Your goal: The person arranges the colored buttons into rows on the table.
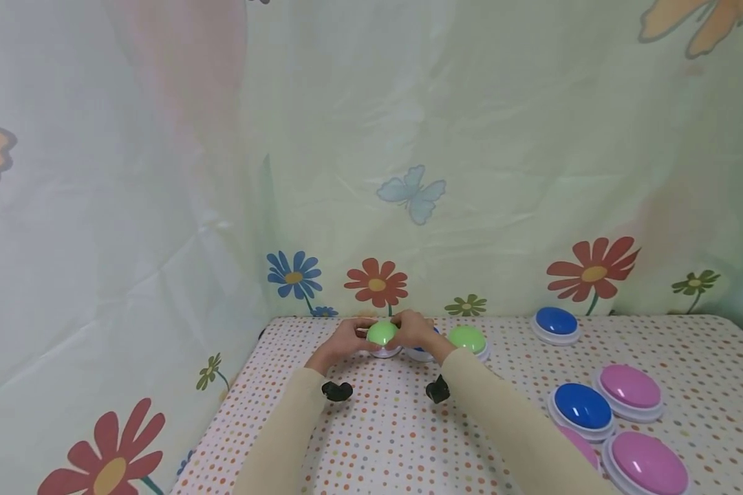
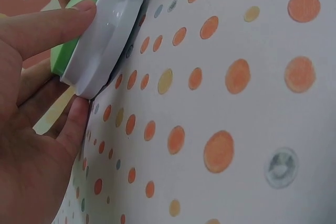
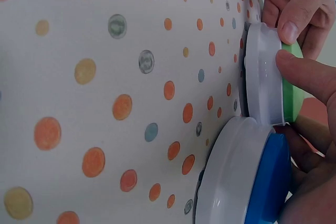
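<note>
A green dome push button (image 1: 382,333) on a white round base sits near the back of the dotted table. My left hand (image 1: 349,337) grips its left side, the thumb on the near rim in the left wrist view. From the right, my right hand (image 1: 412,329) grips the same button, its thumb on the green-white edge in the right wrist view. Right beside it stands a blue button (image 3: 269,179), partly hidden under my right hand in the head view. Another green button (image 1: 467,339) is just right of that, completing a row along the back.
A blue button (image 1: 556,322) stands at the back right. Nearer on the right are another blue button (image 1: 583,405), a pink button (image 1: 630,385), a second pink one (image 1: 650,462) and a third, partly covered by my sleeve. A flowered curtain (image 1: 347,206) hangs behind the table.
</note>
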A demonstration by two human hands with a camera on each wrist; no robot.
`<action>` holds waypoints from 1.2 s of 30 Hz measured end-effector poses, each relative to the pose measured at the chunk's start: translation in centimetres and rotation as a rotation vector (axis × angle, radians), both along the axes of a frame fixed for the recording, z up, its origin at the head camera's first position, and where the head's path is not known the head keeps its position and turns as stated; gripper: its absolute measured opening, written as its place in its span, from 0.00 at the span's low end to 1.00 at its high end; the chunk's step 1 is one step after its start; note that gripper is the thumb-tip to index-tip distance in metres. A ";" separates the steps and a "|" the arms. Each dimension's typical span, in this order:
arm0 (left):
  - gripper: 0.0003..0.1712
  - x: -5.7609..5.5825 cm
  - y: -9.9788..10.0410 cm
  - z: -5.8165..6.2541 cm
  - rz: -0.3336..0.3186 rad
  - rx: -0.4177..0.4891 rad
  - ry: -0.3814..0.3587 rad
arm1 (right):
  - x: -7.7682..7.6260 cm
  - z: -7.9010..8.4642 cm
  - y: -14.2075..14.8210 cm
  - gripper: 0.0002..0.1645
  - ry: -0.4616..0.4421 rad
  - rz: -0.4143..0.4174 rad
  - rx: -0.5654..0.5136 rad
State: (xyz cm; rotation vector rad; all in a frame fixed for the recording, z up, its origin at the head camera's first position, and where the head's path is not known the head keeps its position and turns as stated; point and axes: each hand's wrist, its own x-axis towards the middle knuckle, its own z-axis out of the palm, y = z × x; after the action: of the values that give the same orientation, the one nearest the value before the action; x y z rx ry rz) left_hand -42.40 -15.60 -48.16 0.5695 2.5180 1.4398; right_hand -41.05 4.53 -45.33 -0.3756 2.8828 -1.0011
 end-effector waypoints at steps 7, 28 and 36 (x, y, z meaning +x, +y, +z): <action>0.34 0.2 0.0 0.2 -0.002 0.005 -0.008 | -0.1 -0.1 0.0 0.35 0.013 0.006 0.005; 0.36 0.2 -0.2 -0.8 0.006 -0.021 -0.023 | 0.9 0.5 0.3 0.36 0.016 0.011 0.041; 0.36 -0.2 -0.1 -0.9 0.028 0.014 -0.050 | 0.7 0.4 0.6 0.42 0.053 0.028 0.086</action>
State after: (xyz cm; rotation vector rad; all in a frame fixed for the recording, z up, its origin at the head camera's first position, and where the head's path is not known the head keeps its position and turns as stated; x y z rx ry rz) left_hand -42.60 -15.68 -49.04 0.4963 2.4883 1.4636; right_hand -40.39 5.15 -44.91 -0.4411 2.9467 -0.8721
